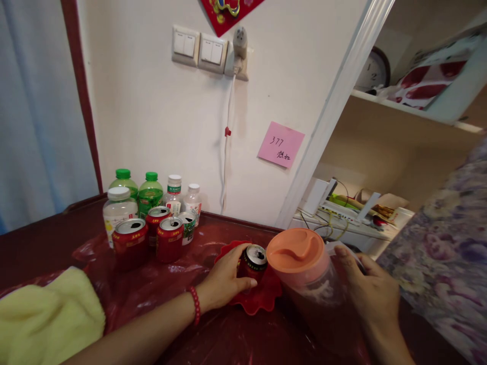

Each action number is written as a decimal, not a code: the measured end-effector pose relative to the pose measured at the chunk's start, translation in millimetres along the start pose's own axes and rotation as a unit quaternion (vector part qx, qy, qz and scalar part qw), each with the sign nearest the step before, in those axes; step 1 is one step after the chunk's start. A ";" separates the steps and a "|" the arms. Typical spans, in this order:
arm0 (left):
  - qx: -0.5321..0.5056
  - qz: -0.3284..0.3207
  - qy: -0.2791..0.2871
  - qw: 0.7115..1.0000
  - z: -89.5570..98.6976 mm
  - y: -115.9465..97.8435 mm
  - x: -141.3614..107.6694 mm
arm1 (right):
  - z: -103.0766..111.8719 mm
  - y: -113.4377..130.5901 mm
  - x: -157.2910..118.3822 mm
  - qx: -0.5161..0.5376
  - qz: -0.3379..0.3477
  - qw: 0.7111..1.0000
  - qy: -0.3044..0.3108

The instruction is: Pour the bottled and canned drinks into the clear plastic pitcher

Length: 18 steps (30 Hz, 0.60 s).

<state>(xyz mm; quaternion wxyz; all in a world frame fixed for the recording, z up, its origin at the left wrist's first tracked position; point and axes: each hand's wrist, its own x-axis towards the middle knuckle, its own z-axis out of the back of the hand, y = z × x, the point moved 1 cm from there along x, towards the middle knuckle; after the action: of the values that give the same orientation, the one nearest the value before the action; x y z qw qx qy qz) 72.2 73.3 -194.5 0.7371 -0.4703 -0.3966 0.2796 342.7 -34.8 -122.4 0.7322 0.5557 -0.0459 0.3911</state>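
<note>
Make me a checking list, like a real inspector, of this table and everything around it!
Surface: dark red tabletop, shiny in places.
Things in hand: red metal drink can at the scalloped red dish; clear pitcher with orange lid beside it.
Clutter: three red cans, one green-and-white can and five capped plastic bottles grouped at the back; crumpled pale yellow cloth.
Hands: left hand, fingers around the held can; right hand on the pitcher's handle.
Cables: white cord hanging from the wall socket.
Surroundings: pink paper note on the wall.
Spills: nothing seen.
</note>
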 end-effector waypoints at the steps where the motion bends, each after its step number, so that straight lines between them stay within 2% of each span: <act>1: 0.000 -0.002 0.000 1.000 0.0 0.5 0.1 | 0.5 2.6 -1.5 -0.001 0.003 1.000 0.000; 5: -0.005 -0.005 0.001 1.000 -0.2 2.1 0.3 | 1.4 6.7 -3.2 -0.002 0.015 1.000 -0.008; 11: -0.021 0.000 0.004 1.000 -1.4 2.7 0.0 | 0.6 -1.2 2.8 -0.013 -0.012 1.000 0.003; 18: -0.012 0.002 0.003 1.000 -0.1 0.1 0.4 | 1.0 6.3 -2.3 -0.006 0.001 1.000 -0.006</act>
<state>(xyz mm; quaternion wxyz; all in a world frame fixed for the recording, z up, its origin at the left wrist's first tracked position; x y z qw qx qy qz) 72.5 73.5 -194.6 0.7323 -0.4807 -0.3966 0.2744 337.5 -36.4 -118.3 0.7348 0.5536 -0.0533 0.3882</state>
